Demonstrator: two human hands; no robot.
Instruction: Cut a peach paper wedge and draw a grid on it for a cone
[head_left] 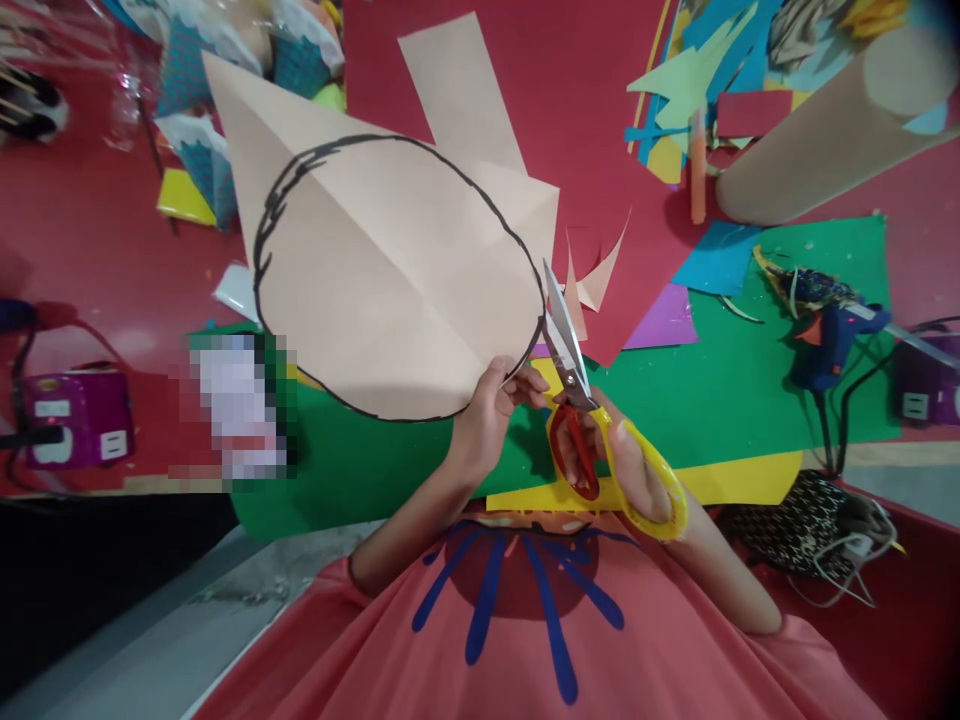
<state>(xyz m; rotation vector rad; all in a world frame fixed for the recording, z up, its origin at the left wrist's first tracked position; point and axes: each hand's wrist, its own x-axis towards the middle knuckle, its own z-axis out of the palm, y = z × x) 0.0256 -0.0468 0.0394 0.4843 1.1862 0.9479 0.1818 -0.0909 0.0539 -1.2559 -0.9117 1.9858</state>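
A large beige paper point(405, 270) with a thick black oval drawn on it spans the middle left. Along the bottom and lower right, its edge follows the black line. My left hand point(487, 410) pinches the paper at its lower right edge. In my right hand point(634, 465) are scissors point(571, 375) with one red and one yellow handle, fingers through the loops. Their blades stand apart and point up beside the paper's right edge. Thin beige offcuts point(592, 280) lie just right of the blades.
Green sheets point(720, 390) and a yellow sheet point(750, 480) lie near the front edge. A blue glue gun point(825, 345) rests at the right, below a beige paper roll point(817, 140). A phone-like blurred object point(240, 405) and a purple box point(82, 415) are at the left.
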